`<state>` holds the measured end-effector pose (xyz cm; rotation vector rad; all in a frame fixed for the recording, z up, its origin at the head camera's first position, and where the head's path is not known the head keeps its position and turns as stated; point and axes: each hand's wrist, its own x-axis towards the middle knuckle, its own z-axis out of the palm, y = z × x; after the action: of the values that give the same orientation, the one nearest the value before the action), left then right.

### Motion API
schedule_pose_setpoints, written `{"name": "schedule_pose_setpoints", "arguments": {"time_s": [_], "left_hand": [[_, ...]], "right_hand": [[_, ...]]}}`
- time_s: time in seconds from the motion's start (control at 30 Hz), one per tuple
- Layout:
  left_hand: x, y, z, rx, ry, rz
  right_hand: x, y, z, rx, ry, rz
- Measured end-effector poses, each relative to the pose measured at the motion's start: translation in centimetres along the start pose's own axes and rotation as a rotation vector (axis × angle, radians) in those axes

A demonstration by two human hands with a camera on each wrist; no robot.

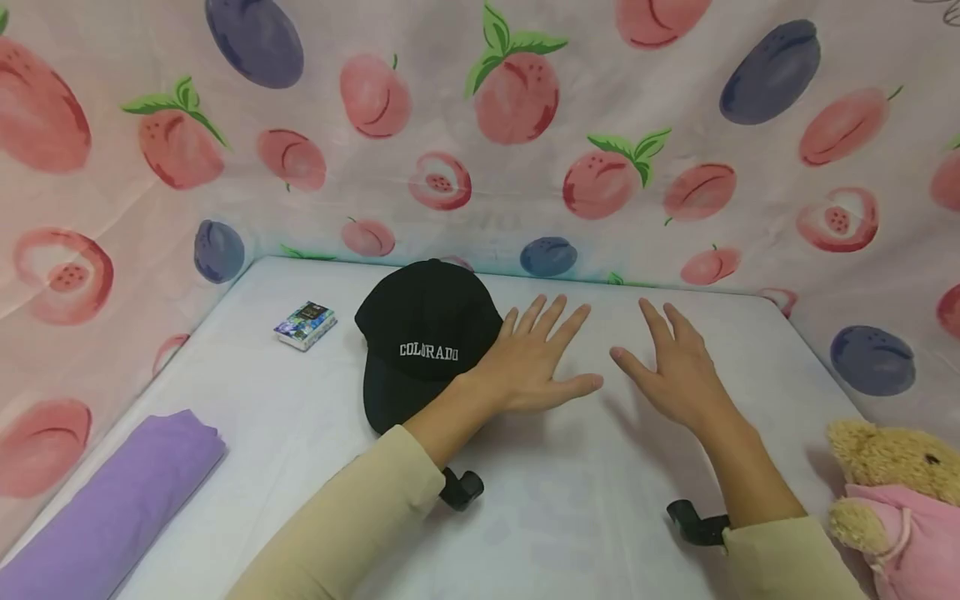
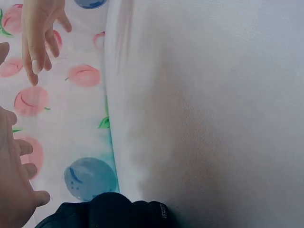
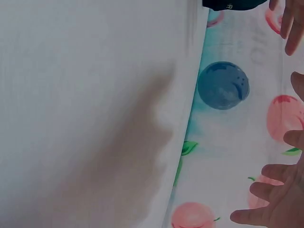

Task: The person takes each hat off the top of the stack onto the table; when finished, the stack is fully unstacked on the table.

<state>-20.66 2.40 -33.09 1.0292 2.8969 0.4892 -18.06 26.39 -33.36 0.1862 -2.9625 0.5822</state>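
Both hands hover over a white table, fingers spread and holding nothing. The left hand (image 1: 532, 362) is just right of a black baseball cap (image 1: 427, 325) lettered COLORADO, and its wrist covers part of the cap's right side in the head view. Whether hand and cap touch cannot be told there; in the left wrist view the cap (image 2: 128, 211) shows at the bottom edge, below the left hand (image 2: 14, 175). Farther right, the right hand (image 1: 678, 371) is held apart from the left, thumb toward it. In the right wrist view, the right hand (image 3: 280, 190) casts a soft shadow on the tabletop.
A small box with a blue floral print (image 1: 305, 325) lies left of the cap. Something purple and folded (image 1: 127, 500) is at the table's left edge. A teddy bear in pink (image 1: 900, 508) sits at the right edge. Fruit-patterned cloth (image 1: 495, 217) hangs behind the table.
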Motion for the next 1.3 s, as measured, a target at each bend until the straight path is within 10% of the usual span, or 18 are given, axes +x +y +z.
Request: {"name": "schedule_pose_setpoints", "arguments": {"time_s": [1.3], "left_hand": [[-3.4, 0.2, -0.7, -0.280, 0.191, 0.009]], "right_hand": [[1.2, -3.8, 2.0, 0.336, 0.111, -0.096]]}}
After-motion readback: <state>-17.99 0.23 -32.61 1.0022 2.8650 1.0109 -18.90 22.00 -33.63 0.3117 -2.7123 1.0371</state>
